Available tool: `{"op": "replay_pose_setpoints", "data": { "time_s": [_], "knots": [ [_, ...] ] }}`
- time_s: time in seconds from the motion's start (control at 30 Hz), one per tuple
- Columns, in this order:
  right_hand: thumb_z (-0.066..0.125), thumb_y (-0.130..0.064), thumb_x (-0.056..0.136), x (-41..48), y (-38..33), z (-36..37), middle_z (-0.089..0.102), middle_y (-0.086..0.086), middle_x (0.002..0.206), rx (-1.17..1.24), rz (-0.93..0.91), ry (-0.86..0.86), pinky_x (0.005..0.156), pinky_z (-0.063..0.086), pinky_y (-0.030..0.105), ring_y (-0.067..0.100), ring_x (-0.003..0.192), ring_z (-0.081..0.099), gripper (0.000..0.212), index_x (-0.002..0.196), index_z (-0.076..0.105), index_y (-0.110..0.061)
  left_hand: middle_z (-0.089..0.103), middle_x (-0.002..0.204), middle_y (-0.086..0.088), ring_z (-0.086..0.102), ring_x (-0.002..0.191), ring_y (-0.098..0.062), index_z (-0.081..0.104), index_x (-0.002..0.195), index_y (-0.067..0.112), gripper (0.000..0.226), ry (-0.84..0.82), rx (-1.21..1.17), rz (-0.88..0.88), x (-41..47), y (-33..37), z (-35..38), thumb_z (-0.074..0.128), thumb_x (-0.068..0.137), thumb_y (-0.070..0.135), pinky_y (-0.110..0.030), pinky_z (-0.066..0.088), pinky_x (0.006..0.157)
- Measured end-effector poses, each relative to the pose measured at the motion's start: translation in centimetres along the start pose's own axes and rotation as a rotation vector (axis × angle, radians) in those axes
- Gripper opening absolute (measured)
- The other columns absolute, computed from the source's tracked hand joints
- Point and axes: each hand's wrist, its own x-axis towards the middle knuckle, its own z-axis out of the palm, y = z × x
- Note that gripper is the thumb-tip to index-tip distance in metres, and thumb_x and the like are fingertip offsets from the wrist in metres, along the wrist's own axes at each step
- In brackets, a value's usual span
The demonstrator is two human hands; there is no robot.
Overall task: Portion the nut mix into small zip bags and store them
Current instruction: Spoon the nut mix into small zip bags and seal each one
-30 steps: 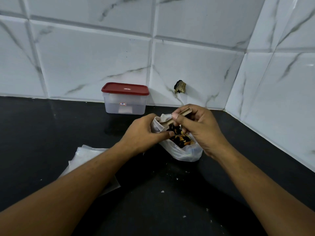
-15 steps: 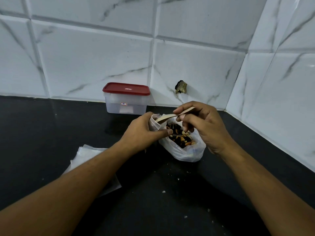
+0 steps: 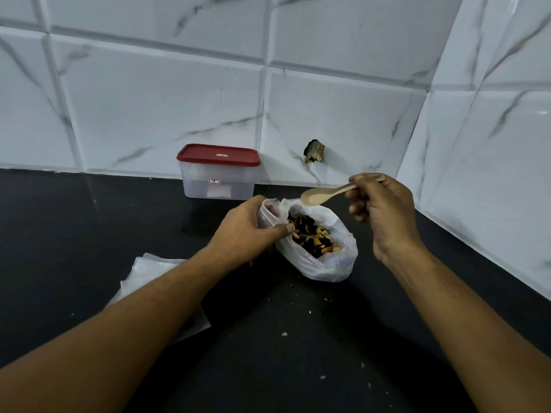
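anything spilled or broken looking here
Yes. Small pale crumbs lie scattered on the black counter in front of the nut mix bag. On the wall behind, a tile has a ragged dark hole with a brass fitting showing. Nothing else stands out.

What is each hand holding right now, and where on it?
The right hand pinches the wooden spoon by its handle end, bowl apparently empty. The left hand grips the plastic bag of nut mix at its gathered rim.

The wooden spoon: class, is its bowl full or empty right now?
Empty: the wooden spoon, held in the right hand, shows a bare bowl.
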Motion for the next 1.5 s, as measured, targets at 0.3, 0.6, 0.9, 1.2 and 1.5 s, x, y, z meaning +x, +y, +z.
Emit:
{"op": "replay_pose_setpoints", "data": {
  "time_s": [0.3, 0.6, 0.9, 1.2, 1.5],
  "knots": [
    [0.063, -0.013, 0.097, 0.7, 2.2, -0.9, 0.074, 0.001, 0.07, -0.405, -0.094, -0.071, 0.059, 0.051, 0.026, 0.007, 0.058, 0.063, 0.014, 0.089, 0.074, -0.014, 0.067, 0.124, 0.004, 0.063, 0.107, -0.009, 0.056, 0.138, 0.022, 0.048, 0.014, 0.034, -0.022, 0.3, -0.2, 0.0, 0.071, 0.094, 0.033, -0.02, 0.048, 0.083],
    [0.064, -0.011, 0.096, -0.2, 2.7, 0.0, 0.077, 0.007, 0.074, -0.403, 0.01, -0.151, 0.062, 0.052, 0.028, 0.01, 0.054, 0.063, 0.014, 0.087, 0.075, -0.01, 0.069, 0.116, 0.002, 0.065, 0.103, -0.013, 0.06, 0.129, 0.018, 0.044, 0.0, 0.139, -0.04, 0.1, -0.2, 0.1, 0.07, 0.093, 0.041, -0.039, 0.056, 0.095],
    [0.064, -0.012, 0.096, -0.2, 2.8, 0.2, 0.077, 0.013, 0.076, -0.29, 0.134, -0.111, 0.059, 0.051, 0.028, 0.014, 0.051, 0.058, 0.014, 0.088, 0.072, -0.003, 0.069, 0.12, 0.005, 0.064, 0.105, -0.008, 0.06, 0.133, 0.022, 0.045, -0.019, 0.089, -0.008, 0.2, -0.3, 0.1, 0.071, 0.093, 0.038, -0.03, 0.054, 0.092],
    [0.063, -0.01, 0.096, -0.3, 2.6, 0.3, 0.077, 0.018, 0.081, -0.231, 0.232, -0.113, 0.046, 0.045, 0.019, 0.013, 0.047, 0.055, 0.014, 0.092, 0.071, 0.0, 0.069, 0.119, 0.007, 0.064, 0.107, -0.006, 0.06, 0.135, 0.022, 0.045, -0.035, 0.042, 0.029, 0.1, -0.4, 0.1, 0.072, 0.093, 0.035, -0.026, 0.052, 0.092],
    [0.063, -0.009, 0.096, -0.4, 2.4, 0.6, 0.077, 0.014, 0.075, -0.196, 0.291, -0.15, 0.041, 0.041, 0.017, 0.013, 0.047, 0.053, 0.014, 0.095, 0.071, 0.003, 0.068, 0.11, 0.015, 0.063, 0.101, 0.001, 0.061, 0.133, 0.026, 0.042, 0.018, 0.001, 0.046, -0.1, -0.2, 0.1, 0.073, 0.092, 0.029, -0.014, 0.047, 0.082]
  ]
}}
